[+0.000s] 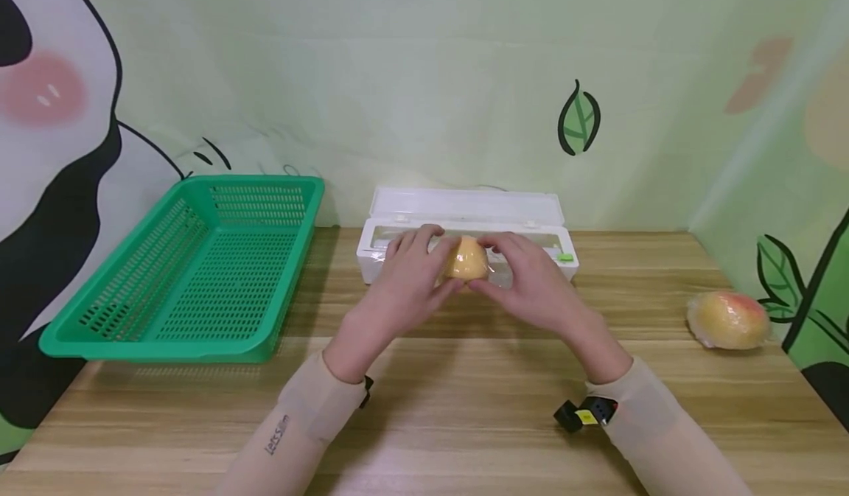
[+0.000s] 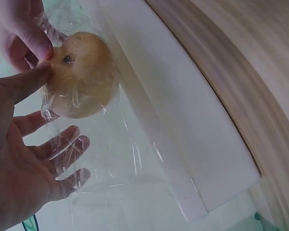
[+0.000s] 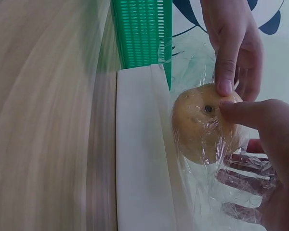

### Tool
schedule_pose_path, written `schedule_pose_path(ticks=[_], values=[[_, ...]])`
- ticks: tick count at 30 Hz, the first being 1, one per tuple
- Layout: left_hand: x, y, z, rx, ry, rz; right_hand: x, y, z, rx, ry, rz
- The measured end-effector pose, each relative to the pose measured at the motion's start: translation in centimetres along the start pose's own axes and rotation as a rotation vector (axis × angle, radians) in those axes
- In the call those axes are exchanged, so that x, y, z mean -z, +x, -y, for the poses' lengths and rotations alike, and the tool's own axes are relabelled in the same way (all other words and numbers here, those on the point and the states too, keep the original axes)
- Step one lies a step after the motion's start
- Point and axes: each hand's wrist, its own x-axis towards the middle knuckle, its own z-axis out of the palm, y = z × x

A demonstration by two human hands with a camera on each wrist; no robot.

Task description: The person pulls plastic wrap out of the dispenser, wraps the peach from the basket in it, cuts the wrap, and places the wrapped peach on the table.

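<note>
A yellow pear [image 1: 468, 262] is held up between both hands, in front of a white cling film box [image 1: 369, 266]. My left hand [image 1: 411, 275] grips its left side, thumb low and fingers higher. On the opposite side my right hand [image 1: 533, 286] holds it the same way. In the left wrist view, clear cling film [image 2: 127, 149] covers the pear and spreads loosely over several fingers. Both thumbs press close to the pear's dark blossom end, seen in the right wrist view, where wrinkled film [image 3: 221, 149] lies over the fruit.
A green perforated basket [image 1: 265, 345] stands on the left of the wooden table [image 1: 438, 422]. On the right lies a yellow-red fruit [image 1: 728, 320] wrapped in film. The box's lid [image 1: 464, 205] is raised against the printed backdrop, and a green slider [image 1: 564, 257] sits at its right end.
</note>
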Motion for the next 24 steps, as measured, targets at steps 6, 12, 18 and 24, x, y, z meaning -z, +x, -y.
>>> schedule_pose_path(ticks=[6,12,18,24], values=[[1.0,0.1,1.5,0.049,-0.107,0.060,0.1,0.1,0.3,-0.028,0.000,0.010],[2.5,0.4,5.2,0.192,-0.244,0.035,-0.1,0.2,0.3,-0.035,-0.006,0.018],[1.9,0.5,7.3,0.273,-0.245,0.121,-0.2,0.2,0.2,-0.047,-0.009,0.029],[1.4,0.5,7.5,0.250,-0.216,0.085,0.0,0.2,0.3,-0.054,-0.009,0.030]])
